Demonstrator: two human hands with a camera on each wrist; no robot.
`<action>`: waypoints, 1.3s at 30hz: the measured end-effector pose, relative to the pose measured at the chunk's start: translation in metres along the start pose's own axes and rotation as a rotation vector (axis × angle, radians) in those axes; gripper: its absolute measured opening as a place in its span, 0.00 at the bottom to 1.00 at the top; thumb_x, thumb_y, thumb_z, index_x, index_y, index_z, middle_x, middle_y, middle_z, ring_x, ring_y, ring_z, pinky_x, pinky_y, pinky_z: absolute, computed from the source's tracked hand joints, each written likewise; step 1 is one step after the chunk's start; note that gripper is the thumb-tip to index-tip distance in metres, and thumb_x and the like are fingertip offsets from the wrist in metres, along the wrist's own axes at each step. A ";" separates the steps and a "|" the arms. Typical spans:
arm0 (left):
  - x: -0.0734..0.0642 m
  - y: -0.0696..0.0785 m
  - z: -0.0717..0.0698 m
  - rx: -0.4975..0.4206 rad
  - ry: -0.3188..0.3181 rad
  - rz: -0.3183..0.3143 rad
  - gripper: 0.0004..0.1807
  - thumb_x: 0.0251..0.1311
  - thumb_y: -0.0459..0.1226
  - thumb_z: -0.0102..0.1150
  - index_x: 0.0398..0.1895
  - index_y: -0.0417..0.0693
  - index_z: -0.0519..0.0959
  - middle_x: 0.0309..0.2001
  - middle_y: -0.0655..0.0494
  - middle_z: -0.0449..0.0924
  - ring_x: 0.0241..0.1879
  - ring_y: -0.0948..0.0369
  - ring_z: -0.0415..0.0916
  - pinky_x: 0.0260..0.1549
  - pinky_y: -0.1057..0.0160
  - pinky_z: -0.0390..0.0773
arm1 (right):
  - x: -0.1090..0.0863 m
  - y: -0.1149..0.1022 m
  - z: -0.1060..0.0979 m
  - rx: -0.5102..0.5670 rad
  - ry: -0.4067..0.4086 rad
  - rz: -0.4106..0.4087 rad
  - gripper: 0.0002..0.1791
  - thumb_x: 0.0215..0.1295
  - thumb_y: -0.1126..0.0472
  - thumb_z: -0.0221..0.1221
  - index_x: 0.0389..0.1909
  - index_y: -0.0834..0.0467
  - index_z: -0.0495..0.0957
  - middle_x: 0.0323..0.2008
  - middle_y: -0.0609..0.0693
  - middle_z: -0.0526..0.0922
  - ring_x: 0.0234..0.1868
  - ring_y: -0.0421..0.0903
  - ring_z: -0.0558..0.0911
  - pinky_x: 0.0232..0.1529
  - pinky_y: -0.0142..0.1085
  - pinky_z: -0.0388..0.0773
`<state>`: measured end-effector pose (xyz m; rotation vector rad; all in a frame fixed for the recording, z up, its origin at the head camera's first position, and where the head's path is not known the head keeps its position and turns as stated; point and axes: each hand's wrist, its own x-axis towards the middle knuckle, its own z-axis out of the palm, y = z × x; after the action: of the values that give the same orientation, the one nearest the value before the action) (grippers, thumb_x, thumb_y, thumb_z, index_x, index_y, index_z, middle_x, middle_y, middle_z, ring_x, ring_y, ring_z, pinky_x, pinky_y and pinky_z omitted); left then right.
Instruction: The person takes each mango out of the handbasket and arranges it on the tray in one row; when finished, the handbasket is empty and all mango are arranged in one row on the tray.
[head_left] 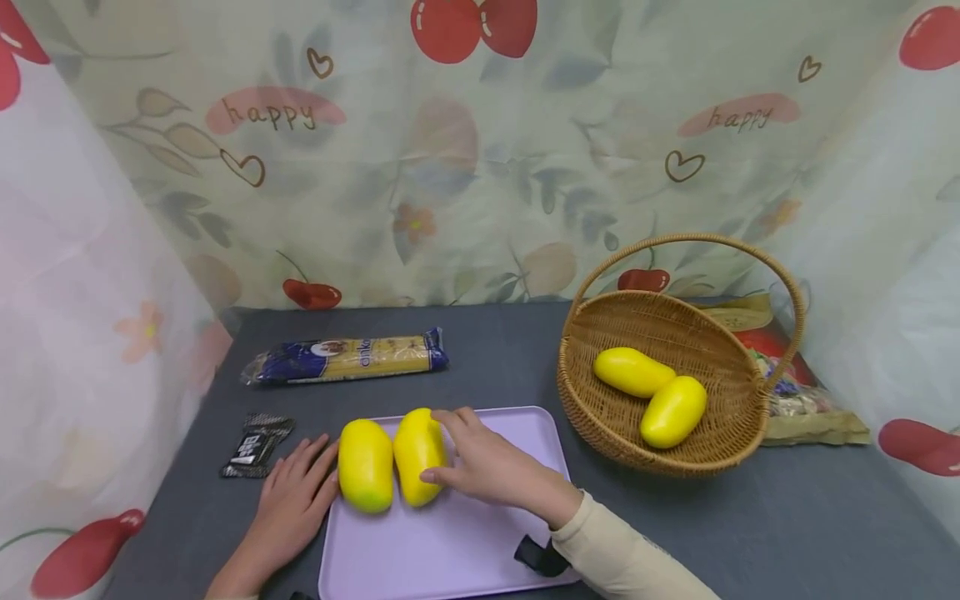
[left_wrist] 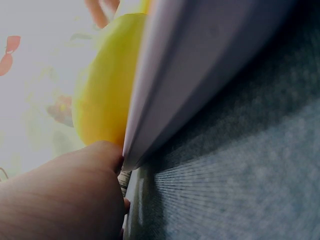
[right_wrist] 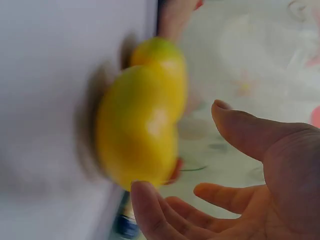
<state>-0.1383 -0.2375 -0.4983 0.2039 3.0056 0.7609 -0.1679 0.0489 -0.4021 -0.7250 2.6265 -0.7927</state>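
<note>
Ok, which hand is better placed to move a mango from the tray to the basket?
Probably the right: its open fingers are at the right-hand mango, and it is nearer the basket. The left lies at the tray's left edge, farther away.

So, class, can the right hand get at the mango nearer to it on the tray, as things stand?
Probably yes: the right hand is open beside that mango, and nothing visible blocks the way.
</note>
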 end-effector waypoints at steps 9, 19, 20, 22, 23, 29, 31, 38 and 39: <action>-0.005 -0.004 0.000 -0.011 -0.025 -0.021 0.34 0.72 0.59 0.31 0.72 0.51 0.62 0.71 0.42 0.57 0.71 0.39 0.45 0.64 0.31 0.39 | -0.054 -0.009 -0.085 -0.258 0.078 -0.262 0.26 0.67 0.50 0.58 0.64 0.53 0.69 0.55 0.47 0.74 0.44 0.38 0.78 0.41 0.29 0.79; -0.002 -0.006 0.001 -0.005 -0.019 -0.014 0.34 0.72 0.59 0.31 0.72 0.50 0.62 0.71 0.42 0.57 0.71 0.39 0.44 0.64 0.31 0.39 | -0.057 0.065 -0.180 -0.432 0.049 -0.235 0.18 0.65 0.60 0.61 0.56 0.55 0.76 0.50 0.50 0.79 0.46 0.46 0.79 0.46 0.42 0.79; -0.002 -0.006 0.000 -0.004 -0.019 -0.016 0.34 0.72 0.59 0.32 0.72 0.50 0.62 0.71 0.42 0.57 0.71 0.39 0.44 0.64 0.31 0.39 | -0.054 0.075 -0.185 -0.429 0.039 -0.202 0.19 0.65 0.61 0.61 0.56 0.56 0.75 0.51 0.52 0.79 0.47 0.48 0.79 0.47 0.44 0.79; -0.001 -0.006 0.000 -0.003 -0.020 -0.019 0.34 0.72 0.59 0.32 0.72 0.50 0.62 0.71 0.42 0.57 0.71 0.39 0.44 0.64 0.31 0.39 | -0.050 0.093 -0.192 -0.419 0.018 -0.133 0.21 0.64 0.61 0.62 0.58 0.58 0.75 0.53 0.54 0.78 0.50 0.51 0.78 0.49 0.46 0.78; -0.001 -0.006 0.000 -0.002 -0.020 -0.020 0.34 0.72 0.59 0.32 0.72 0.50 0.62 0.71 0.42 0.57 0.71 0.39 0.44 0.64 0.31 0.39 | -0.048 0.102 -0.194 -0.417 0.006 -0.102 0.23 0.63 0.61 0.62 0.59 0.59 0.74 0.54 0.56 0.78 0.51 0.53 0.78 0.49 0.48 0.78; 0.000 -0.003 -0.001 -0.002 -0.023 -0.022 0.34 0.71 0.60 0.31 0.72 0.51 0.61 0.71 0.42 0.56 0.71 0.39 0.44 0.64 0.31 0.39 | -0.034 0.148 -0.195 -0.384 -0.084 0.061 0.34 0.61 0.58 0.65 0.67 0.61 0.66 0.64 0.67 0.67 0.64 0.67 0.66 0.58 0.59 0.69; 0.000 -0.002 -0.001 -0.007 -0.022 -0.021 0.34 0.71 0.60 0.31 0.72 0.51 0.61 0.71 0.42 0.56 0.72 0.39 0.44 0.64 0.31 0.39 | -0.030 0.158 -0.194 -0.366 -0.123 0.104 0.36 0.61 0.58 0.65 0.69 0.61 0.63 0.66 0.70 0.64 0.67 0.71 0.59 0.61 0.63 0.64; 0.001 -0.002 -0.001 -0.009 -0.022 -0.018 0.34 0.72 0.60 0.31 0.72 0.52 0.61 0.72 0.43 0.56 0.72 0.40 0.44 0.64 0.32 0.39 | -0.027 0.177 -0.188 -0.345 -0.184 0.133 0.37 0.60 0.59 0.65 0.69 0.61 0.63 0.65 0.69 0.65 0.67 0.71 0.59 0.62 0.63 0.63; 0.001 -0.002 0.000 -0.010 -0.023 -0.018 0.34 0.72 0.60 0.31 0.72 0.52 0.61 0.72 0.43 0.56 0.72 0.40 0.44 0.64 0.32 0.39 | -0.027 0.178 -0.188 -0.343 -0.183 0.135 0.37 0.60 0.60 0.65 0.69 0.61 0.63 0.65 0.68 0.65 0.67 0.70 0.59 0.62 0.62 0.63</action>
<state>-0.1396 -0.2394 -0.4989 0.1831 2.9768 0.7668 -0.2909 0.2719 -0.3513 -0.6590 2.6337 -0.2269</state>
